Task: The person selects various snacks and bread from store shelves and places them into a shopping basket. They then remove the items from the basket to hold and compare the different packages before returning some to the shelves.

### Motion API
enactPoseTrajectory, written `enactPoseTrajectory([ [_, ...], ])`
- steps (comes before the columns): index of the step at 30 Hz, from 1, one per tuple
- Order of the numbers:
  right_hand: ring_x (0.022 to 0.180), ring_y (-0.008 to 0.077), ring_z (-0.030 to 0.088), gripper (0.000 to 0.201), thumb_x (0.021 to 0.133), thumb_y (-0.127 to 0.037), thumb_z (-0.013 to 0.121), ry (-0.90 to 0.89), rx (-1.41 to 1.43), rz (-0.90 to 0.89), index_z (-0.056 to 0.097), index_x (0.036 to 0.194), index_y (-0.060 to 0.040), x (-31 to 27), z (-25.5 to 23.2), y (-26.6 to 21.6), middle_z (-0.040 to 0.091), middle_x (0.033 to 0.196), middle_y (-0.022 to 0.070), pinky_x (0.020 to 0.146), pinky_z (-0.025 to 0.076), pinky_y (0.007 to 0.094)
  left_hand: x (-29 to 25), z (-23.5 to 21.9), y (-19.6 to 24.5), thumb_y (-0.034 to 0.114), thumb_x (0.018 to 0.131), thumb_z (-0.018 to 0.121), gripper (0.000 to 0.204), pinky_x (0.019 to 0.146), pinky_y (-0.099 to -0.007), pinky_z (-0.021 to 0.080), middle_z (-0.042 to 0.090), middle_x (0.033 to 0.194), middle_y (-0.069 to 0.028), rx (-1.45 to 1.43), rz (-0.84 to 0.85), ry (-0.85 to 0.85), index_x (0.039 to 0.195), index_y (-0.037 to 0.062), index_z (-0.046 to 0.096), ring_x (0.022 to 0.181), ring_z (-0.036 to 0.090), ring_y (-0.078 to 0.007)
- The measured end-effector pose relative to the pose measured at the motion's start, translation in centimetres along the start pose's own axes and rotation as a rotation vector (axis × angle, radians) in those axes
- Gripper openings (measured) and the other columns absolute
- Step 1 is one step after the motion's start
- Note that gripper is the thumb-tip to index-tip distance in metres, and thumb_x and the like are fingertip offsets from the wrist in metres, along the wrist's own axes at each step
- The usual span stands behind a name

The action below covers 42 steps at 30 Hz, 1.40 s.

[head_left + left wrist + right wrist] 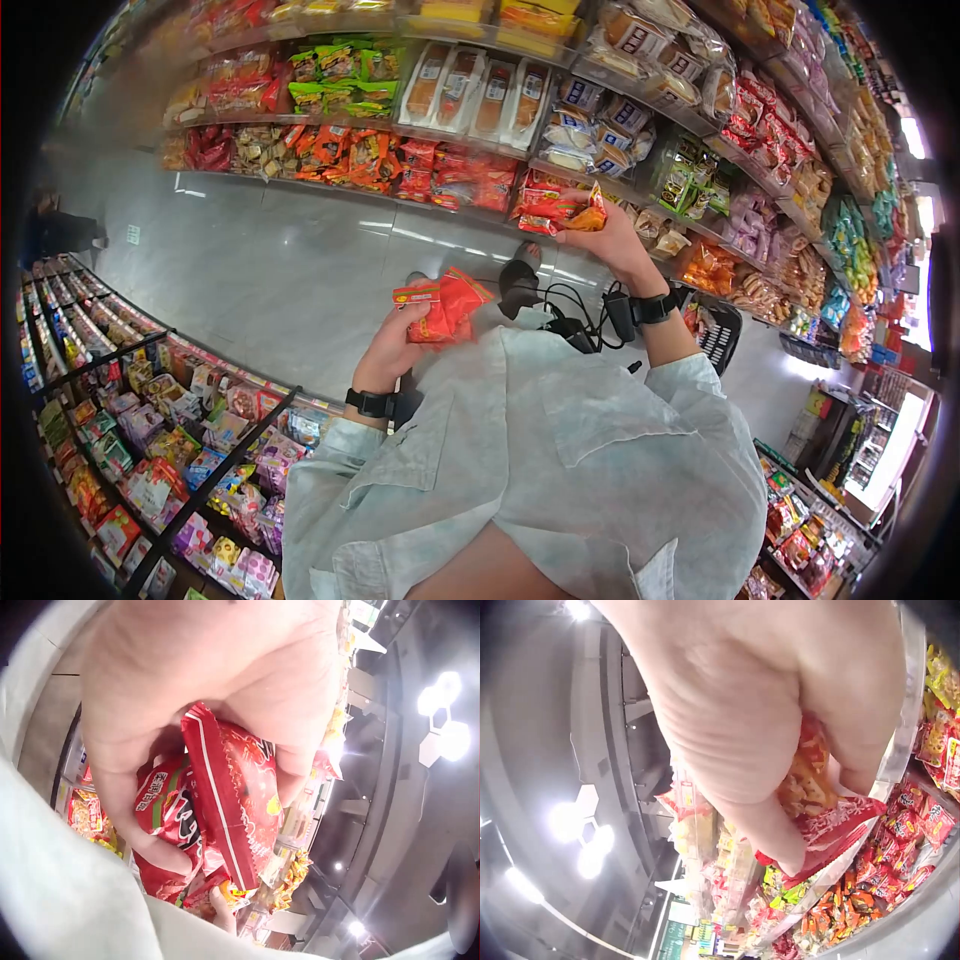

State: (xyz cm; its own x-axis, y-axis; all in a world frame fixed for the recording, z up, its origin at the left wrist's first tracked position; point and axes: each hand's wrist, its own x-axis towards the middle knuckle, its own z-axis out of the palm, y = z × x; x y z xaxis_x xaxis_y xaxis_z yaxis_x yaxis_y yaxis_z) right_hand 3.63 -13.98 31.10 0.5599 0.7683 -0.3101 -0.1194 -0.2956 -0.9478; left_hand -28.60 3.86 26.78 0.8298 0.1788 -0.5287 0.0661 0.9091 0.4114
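My left hand grips red snack packets low in front of the body in the head view. In the left wrist view, its fingers curl round at least two red packets. My right hand is at the lower shelf, pinching an orange-and-red packet over a bin of red packets. The right wrist view shows thumb and fingers round that packet, with its red crimped end sticking out.
Shelves of bagged snacks curve across the top and right. A black basket stands on the floor at the right, near dark cables. Another snack rack is at the lower left. Grey floor lies between.
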Motion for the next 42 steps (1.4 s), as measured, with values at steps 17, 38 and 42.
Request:
enactPoseTrajectory([
  [17, 0.079, 0.0186, 0.072, 0.028, 0.088, -0.028, 0.084, 0.217, 0.505, 0.786, 0.067, 0.105, -0.0137, 14.6, 9.1, 19.1, 0.072, 0.091, 0.0027, 0.073, 0.06, 0.0295, -7.5, -9.7, 4.8, 0.024, 0.102, 0.06, 0.048, 0.064, -0.0327, 0.056, 0.069, 0.126, -0.0129, -0.055, 0.067, 0.138, 0.146, 0.0126, 0.045, 0.104, 0.072, -0.0243],
  [38, 0.083, 0.0282, 0.068, 0.044, 0.095, -0.034, 0.071, 0.188, 0.831, 0.794, 0.051, 0.125, -0.008, 26.6, 14.5, 27.0, 0.062, 0.109, 0.018, 0.07, 0.062, 0.0406, -5.9, -6.2, 10.0, 0.026, 0.103, 0.058, 0.042, 0.102, -0.0476, 0.055, 0.067, 0.131, -0.0193, -0.114, 0.172, 0.428, 0.137, 0.0025, 0.052, 0.122, 0.066, -0.0365],
  [42, 0.1, 0.0261, 0.067, 0.019, 0.096, -0.01, 0.07, 0.213, 0.997, 0.889, 0.057, 0.11, -0.0111, 24.8, 12.2, 23.6, 0.06, 0.108, 0.0119, 0.089, 0.062, 0.0404, -4.7, -6.9, 11.1, 0.025, 0.103, 0.058, 0.042, 0.092, -0.0418, 0.058, 0.068, 0.128, -0.0181, -0.033, 0.127, 0.37, 0.138, 0.0041, 0.05, 0.117, 0.068, -0.0339],
])
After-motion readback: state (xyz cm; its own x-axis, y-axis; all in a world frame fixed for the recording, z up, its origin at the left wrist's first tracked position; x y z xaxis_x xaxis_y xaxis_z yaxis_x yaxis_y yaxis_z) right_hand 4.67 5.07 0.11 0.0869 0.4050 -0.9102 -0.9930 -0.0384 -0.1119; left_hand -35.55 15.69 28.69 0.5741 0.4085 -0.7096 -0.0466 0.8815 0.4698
